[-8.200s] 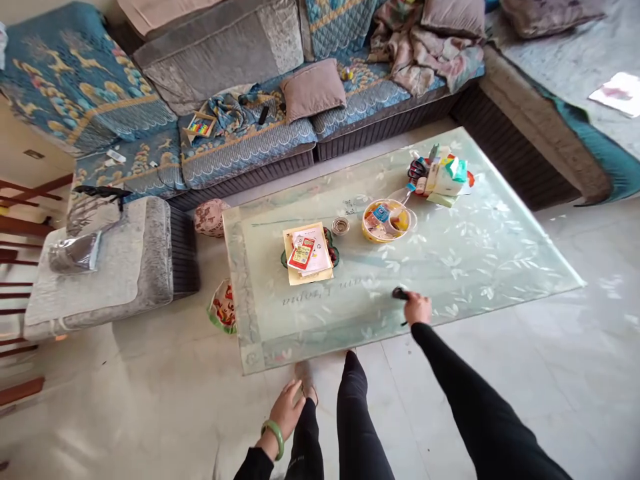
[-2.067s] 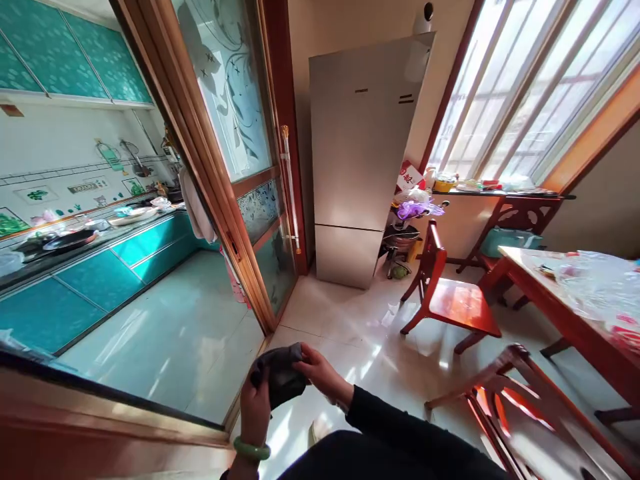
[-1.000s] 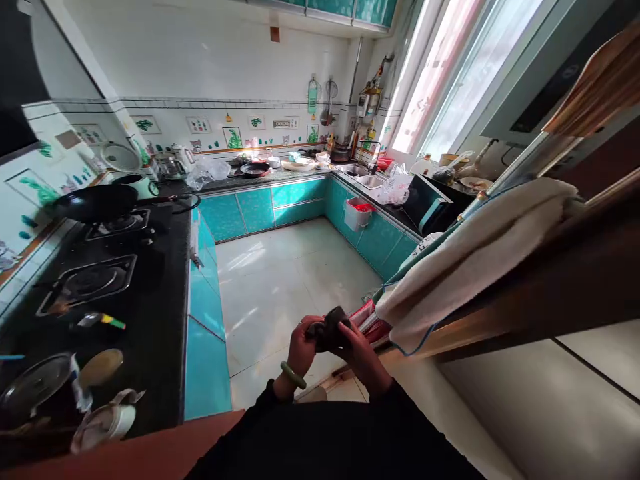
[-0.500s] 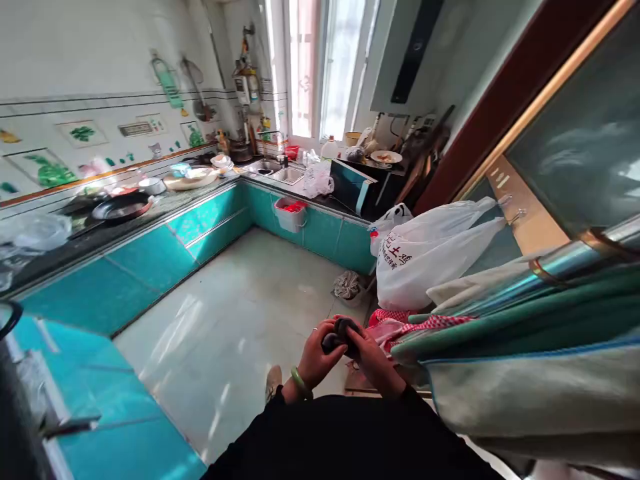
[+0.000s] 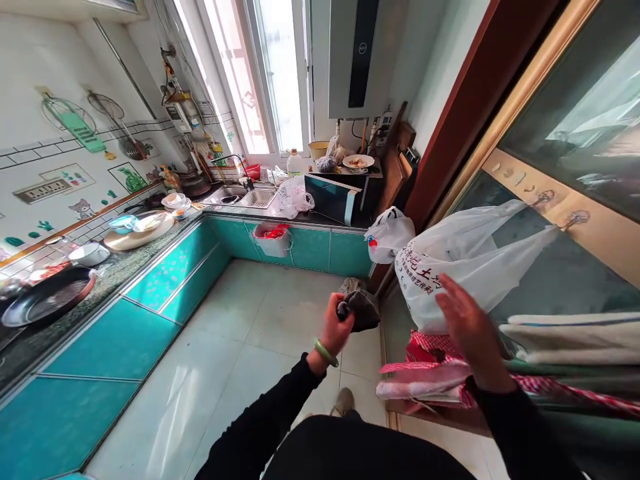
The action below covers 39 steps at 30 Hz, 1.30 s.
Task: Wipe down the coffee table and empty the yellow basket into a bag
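My left hand (image 5: pixel 336 328), with a green bangle at the wrist, is closed around a dark cloth bundle (image 5: pixel 364 311) above the floor. Part of the cloth hangs out to the right of the fist. Off to the right, my right hand (image 5: pixel 467 327) is raised with its fingers stretched out and slightly blurred, holding nothing. It overlaps the view of a large white plastic bag (image 5: pixel 420 257) with printed characters, which hangs from hooks. Whether the hand touches the bag cannot be told. Beneath that hand is red checked cloth (image 5: pixel 430 380).
A counter (image 5: pixel 117 267) with a black pan (image 5: pixel 50 297) runs along the left. By the window are a sink (image 5: pixel 260 197) and a white bin (image 5: pixel 271 243) on the cabinet front. Folded cloths (image 5: pixel 575 337) hang at the right.
My hands were together on the dark bundle. Now my right hand has let go and moved right and up, while the cloth hangs looser from my left hand. The view has shifted right.
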### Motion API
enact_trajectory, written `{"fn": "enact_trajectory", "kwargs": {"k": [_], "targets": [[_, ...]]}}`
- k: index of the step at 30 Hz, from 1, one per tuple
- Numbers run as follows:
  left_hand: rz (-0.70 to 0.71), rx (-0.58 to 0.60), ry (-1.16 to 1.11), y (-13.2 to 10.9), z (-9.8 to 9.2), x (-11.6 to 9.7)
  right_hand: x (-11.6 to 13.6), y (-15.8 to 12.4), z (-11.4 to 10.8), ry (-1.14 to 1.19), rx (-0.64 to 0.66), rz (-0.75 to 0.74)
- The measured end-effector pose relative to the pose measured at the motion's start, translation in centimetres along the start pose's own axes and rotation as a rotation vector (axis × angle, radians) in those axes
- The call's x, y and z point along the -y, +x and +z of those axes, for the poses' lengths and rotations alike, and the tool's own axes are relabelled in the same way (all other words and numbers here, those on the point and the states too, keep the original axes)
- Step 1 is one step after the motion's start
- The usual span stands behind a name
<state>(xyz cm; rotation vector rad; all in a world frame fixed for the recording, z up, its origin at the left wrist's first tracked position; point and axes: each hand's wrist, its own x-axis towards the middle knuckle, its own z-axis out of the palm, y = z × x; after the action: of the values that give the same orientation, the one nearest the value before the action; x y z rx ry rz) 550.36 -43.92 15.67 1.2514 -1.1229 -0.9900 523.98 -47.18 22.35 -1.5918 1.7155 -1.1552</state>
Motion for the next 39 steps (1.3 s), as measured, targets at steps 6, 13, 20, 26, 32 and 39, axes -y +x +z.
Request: {"fn": "enact_trajectory", "kwargs": {"k": [6,13,20,26,32,39], "targets": [[0.116,0.086,-0.003,7.3,2.6,-0.1,0.1,11.1,-0.6,-0.524,-0.054,-0.358],[0.024,0.205,0.026,13.3,4.9,-0.7,-0.1,10.6,2.3,-0.944,0.337,-0.089],[0.146,0.432,0.125,20.6,13.2,-0.5,1.5,8.5,2.4,-1.021,0.305,-0.055],[0.24,0.781,0.307,25.2,19.7,0.1,0.3,9.8,3.0,-0.968,0.188,0.07],[0.183,0.879,-0.023,26.8,19.5,2.5,0.0,14.3,-0.5,-1.011,-0.164,0.283],[0.166,0.966,-0.158,28.0,19.5,3.0,-1.5,21.6,0.3,-0.919,-0.008,0.66]]}}
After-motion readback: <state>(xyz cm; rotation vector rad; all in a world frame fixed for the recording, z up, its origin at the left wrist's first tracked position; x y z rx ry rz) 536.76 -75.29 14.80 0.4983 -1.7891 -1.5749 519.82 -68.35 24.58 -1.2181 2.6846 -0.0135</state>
